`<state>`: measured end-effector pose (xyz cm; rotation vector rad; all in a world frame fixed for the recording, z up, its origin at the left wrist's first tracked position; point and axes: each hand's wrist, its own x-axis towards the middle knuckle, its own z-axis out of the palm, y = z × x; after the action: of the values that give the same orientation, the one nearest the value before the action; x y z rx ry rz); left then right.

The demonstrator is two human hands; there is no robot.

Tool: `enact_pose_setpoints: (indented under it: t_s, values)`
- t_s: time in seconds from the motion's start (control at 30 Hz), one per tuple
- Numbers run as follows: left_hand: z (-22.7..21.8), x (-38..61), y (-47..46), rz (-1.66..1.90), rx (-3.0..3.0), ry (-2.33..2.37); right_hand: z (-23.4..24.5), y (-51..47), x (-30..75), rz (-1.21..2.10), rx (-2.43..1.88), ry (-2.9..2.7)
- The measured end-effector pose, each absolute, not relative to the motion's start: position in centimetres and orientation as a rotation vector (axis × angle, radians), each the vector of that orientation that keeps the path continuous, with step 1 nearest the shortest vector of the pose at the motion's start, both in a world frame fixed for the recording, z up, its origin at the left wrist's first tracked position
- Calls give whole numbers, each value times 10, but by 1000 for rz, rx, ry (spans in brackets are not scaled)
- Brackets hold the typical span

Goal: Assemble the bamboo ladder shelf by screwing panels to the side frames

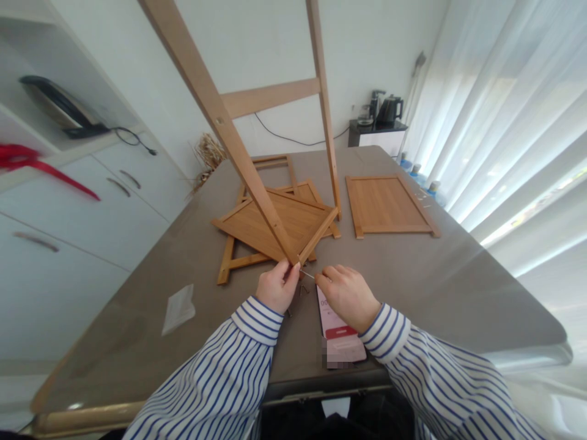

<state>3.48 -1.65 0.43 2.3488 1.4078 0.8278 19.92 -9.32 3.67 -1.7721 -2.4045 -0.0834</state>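
My left hand (277, 286) grips the lower corner of a wooden frame, where a long upright post (245, 165) meets a slatted shelf panel (279, 223). Fingers of my right hand (347, 292) are closed on a thin metal tool (308, 274). Its tip points at the corner beside my left thumb, and its other end is hidden in my fist. A crosspiece (270, 98) joins the post to a second upright (324, 110). Small bolts (303, 289) lie on the table just below the corner. Under my right hand is a phone (342, 348) with a lit screen.
More wooden frame pieces (224, 263) lie beneath the shelf panel. Another panel (389, 205) rests flat at the right of the grey table (440, 293), with small pale bits near its edge. A clear plastic bag (178, 308) is at the left. Cabinets (82, 214) flank the table.
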Motion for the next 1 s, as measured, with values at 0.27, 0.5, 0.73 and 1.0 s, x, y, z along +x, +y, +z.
enact_pose_setpoints:
  t_s: [0.27, 0.5, 0.73, 1.0]
  values:
    - [4, 34, -16, 838, 2361, 1388, 37, -92, 195, 48, -1824, -2330]
    - [4, 35, -16, 831, 2394, 1385, 34, -93, 193, 36, -1916, -2148]
    - [4, 31, -15, 831, 2394, 1385, 33, -90, 185, 215, -1926, -2097]
    - [4, 18, -13, 809, 2400, 1381, 39, -90, 172, 352, -2033, -2058]
